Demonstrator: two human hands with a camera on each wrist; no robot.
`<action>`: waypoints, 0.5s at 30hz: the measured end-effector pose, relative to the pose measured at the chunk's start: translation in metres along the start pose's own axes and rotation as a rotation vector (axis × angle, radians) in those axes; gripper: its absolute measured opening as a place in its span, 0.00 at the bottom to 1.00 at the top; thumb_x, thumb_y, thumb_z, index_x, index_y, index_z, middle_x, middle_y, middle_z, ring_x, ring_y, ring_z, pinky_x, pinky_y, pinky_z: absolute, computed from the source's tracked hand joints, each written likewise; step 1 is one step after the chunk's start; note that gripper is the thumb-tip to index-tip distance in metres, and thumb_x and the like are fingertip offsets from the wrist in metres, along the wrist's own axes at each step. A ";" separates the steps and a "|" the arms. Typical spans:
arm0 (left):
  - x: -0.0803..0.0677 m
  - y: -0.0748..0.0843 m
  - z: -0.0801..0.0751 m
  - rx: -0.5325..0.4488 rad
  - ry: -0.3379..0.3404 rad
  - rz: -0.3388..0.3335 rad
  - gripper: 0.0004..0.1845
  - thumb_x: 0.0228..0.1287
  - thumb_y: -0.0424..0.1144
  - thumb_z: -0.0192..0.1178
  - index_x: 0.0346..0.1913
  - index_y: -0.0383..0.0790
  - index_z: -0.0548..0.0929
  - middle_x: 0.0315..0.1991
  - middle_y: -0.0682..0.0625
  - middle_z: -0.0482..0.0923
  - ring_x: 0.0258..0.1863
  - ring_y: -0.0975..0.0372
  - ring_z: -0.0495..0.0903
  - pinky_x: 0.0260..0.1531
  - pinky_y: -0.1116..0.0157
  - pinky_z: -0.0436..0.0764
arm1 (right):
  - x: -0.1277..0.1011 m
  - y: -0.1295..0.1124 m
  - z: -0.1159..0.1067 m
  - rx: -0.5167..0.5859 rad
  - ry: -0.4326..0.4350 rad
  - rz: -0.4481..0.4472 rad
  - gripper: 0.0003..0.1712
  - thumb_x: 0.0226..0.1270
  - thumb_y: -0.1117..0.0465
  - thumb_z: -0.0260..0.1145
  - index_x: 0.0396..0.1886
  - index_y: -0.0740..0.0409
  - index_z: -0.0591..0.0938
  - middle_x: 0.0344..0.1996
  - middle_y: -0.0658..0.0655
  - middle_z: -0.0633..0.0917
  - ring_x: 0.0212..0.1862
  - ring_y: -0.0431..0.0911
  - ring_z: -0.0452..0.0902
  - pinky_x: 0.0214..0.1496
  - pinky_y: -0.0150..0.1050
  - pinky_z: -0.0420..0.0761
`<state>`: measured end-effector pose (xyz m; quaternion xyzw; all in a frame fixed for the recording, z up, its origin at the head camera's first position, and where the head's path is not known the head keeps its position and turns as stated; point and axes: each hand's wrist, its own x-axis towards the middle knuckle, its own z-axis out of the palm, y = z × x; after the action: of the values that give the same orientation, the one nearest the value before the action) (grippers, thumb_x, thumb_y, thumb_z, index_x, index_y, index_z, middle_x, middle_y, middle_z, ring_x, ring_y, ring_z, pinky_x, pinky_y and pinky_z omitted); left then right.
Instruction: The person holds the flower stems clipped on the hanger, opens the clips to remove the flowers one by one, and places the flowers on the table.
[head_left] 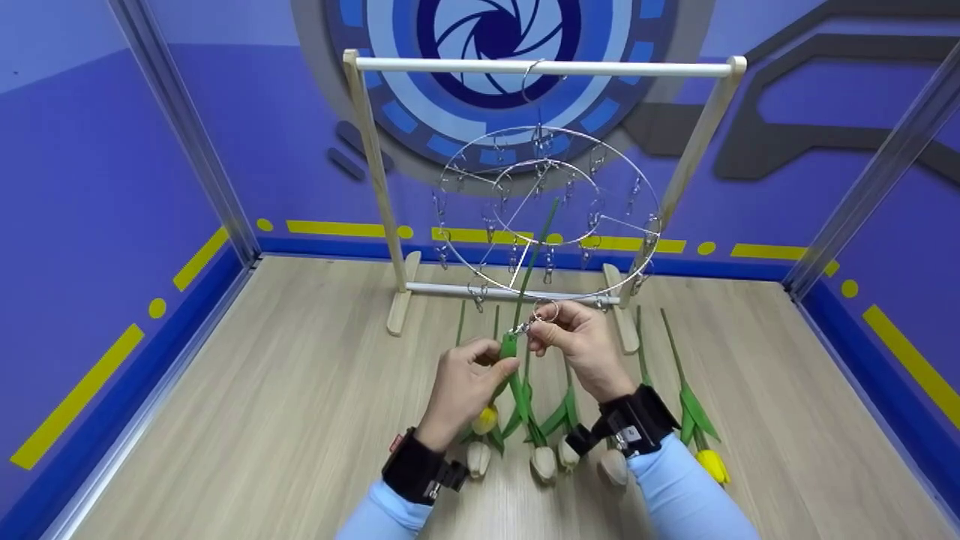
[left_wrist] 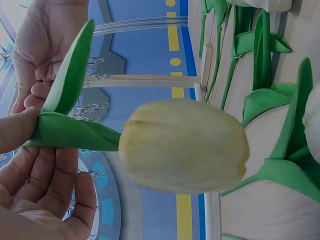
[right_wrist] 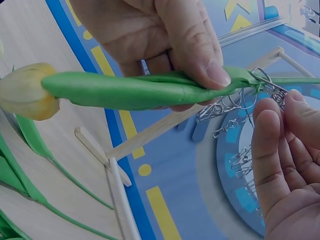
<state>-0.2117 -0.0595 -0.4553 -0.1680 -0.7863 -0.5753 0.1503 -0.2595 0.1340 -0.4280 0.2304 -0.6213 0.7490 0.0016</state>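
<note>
My left hand [head_left: 469, 382] pinches the green leaves and stem of a pale yellow artificial tulip [left_wrist: 182, 145] between thumb and fingers. Its bloom points down toward me, and the thin stem rises away past the hanger ring. To the right, my right hand [head_left: 581, 349] pinches a small metal clip [right_wrist: 270, 85] between thumb and index finger. In the right wrist view the clip's wire meets the stem just above the leaves; whether it bites fully cannot be seen. A round wire hanger [head_left: 517, 289] with many such clips hangs beyond my hands.
The hanger's hook sits over the white top bar [head_left: 450, 66] of a wooden stand [head_left: 375, 165]. Several tulips lie on the wooden table [head_left: 300, 405], among them a white tulip [head_left: 543, 465] and a yellow tulip [head_left: 711, 466]. Blue panels [head_left: 285, 150] enclose the table's back and sides.
</note>
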 end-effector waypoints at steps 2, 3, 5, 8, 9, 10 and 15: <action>0.000 0.000 0.000 0.000 -0.001 0.002 0.10 0.66 0.43 0.72 0.38 0.39 0.89 0.33 0.51 0.86 0.36 0.60 0.82 0.42 0.59 0.81 | 0.000 0.000 0.000 0.006 -0.001 0.001 0.13 0.67 0.74 0.68 0.42 0.84 0.76 0.27 0.53 0.86 0.28 0.41 0.83 0.32 0.32 0.83; 0.000 0.000 0.000 0.000 0.001 0.003 0.10 0.66 0.43 0.72 0.38 0.39 0.89 0.33 0.51 0.86 0.36 0.60 0.81 0.42 0.58 0.81 | 0.000 0.000 0.000 0.007 -0.002 0.002 0.13 0.67 0.74 0.69 0.41 0.83 0.76 0.27 0.53 0.86 0.28 0.41 0.83 0.32 0.32 0.83; 0.000 0.000 0.000 0.007 0.002 0.004 0.10 0.65 0.44 0.72 0.38 0.39 0.89 0.33 0.51 0.86 0.36 0.60 0.81 0.42 0.58 0.81 | 0.000 0.000 -0.001 0.013 -0.003 0.004 0.14 0.67 0.73 0.70 0.42 0.83 0.76 0.27 0.53 0.86 0.28 0.41 0.83 0.32 0.32 0.83; 0.000 0.000 -0.001 0.007 0.004 0.009 0.10 0.65 0.43 0.72 0.37 0.38 0.89 0.33 0.51 0.86 0.36 0.60 0.81 0.42 0.56 0.81 | 0.000 0.000 -0.001 0.018 -0.003 0.013 0.16 0.66 0.71 0.71 0.41 0.82 0.77 0.27 0.53 0.86 0.28 0.41 0.83 0.32 0.32 0.83; 0.000 0.001 -0.001 0.009 0.004 0.011 0.10 0.65 0.43 0.72 0.37 0.38 0.89 0.33 0.51 0.86 0.36 0.60 0.81 0.42 0.56 0.81 | 0.000 0.000 -0.002 0.020 -0.003 0.015 0.16 0.66 0.71 0.71 0.42 0.82 0.76 0.27 0.53 0.86 0.28 0.41 0.84 0.32 0.32 0.83; 0.000 0.001 -0.001 0.010 0.003 0.011 0.10 0.65 0.43 0.72 0.37 0.38 0.89 0.33 0.51 0.86 0.36 0.60 0.81 0.42 0.57 0.81 | 0.000 0.000 -0.002 0.024 -0.003 0.016 0.16 0.66 0.72 0.71 0.42 0.83 0.76 0.27 0.53 0.86 0.27 0.41 0.83 0.32 0.32 0.83; 0.000 0.001 -0.001 0.025 0.005 0.018 0.09 0.65 0.43 0.72 0.37 0.39 0.89 0.33 0.52 0.85 0.36 0.61 0.81 0.41 0.64 0.78 | 0.000 0.000 -0.001 0.033 0.008 0.019 0.14 0.66 0.73 0.70 0.41 0.82 0.77 0.27 0.54 0.86 0.27 0.41 0.83 0.31 0.32 0.83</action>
<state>-0.2108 -0.0600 -0.4540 -0.1720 -0.7914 -0.5646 0.1595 -0.2599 0.1353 -0.4280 0.2214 -0.6111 0.7600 -0.0068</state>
